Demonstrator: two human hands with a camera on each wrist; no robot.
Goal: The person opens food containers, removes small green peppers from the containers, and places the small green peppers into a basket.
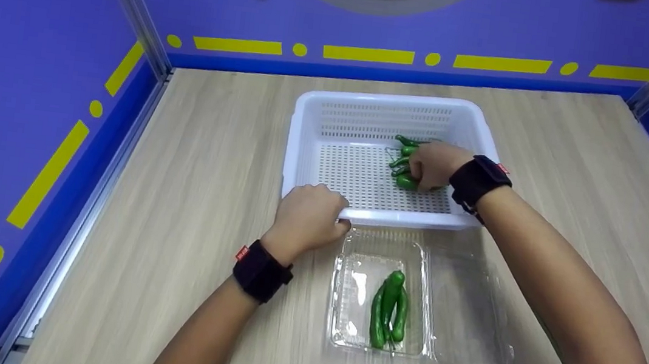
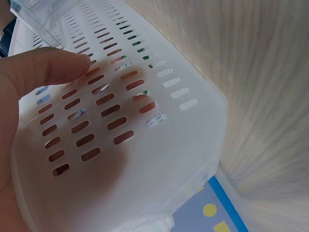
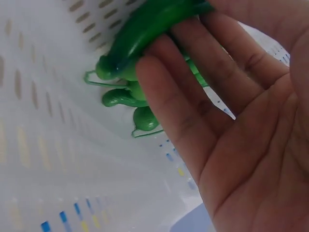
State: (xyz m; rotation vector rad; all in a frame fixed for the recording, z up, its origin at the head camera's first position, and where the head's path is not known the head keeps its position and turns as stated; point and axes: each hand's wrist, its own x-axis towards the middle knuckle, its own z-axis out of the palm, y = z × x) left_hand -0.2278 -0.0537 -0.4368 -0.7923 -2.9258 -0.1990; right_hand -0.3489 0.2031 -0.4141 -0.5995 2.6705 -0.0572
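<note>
My left hand [image 1: 309, 216] grips the near-left rim of a white perforated basket [image 1: 381, 216]. Its thumb [image 2: 58, 67] lies along the slotted outer wall, while the other fingers go over the rim. Inside the basket, at the right, my right hand [image 1: 437, 165] reaches down among several green chili peppers [image 1: 407, 150]. In the right wrist view its fingers are fairly straight and touch a glossy green pepper [image 3: 149, 31]; I see no firm pinch. Other peppers [image 3: 145, 118] lie below the fingers, partly hidden by them.
In front of the basket stands a clear plastic clamshell box [image 1: 347, 331], its lid [image 1: 468, 314] folded out to the right. Several green peppers [image 1: 388, 305] lie in its tray. A wooden table [image 1: 207, 193] carries everything, with blue-purple panels [image 1: 378, 29] around it.
</note>
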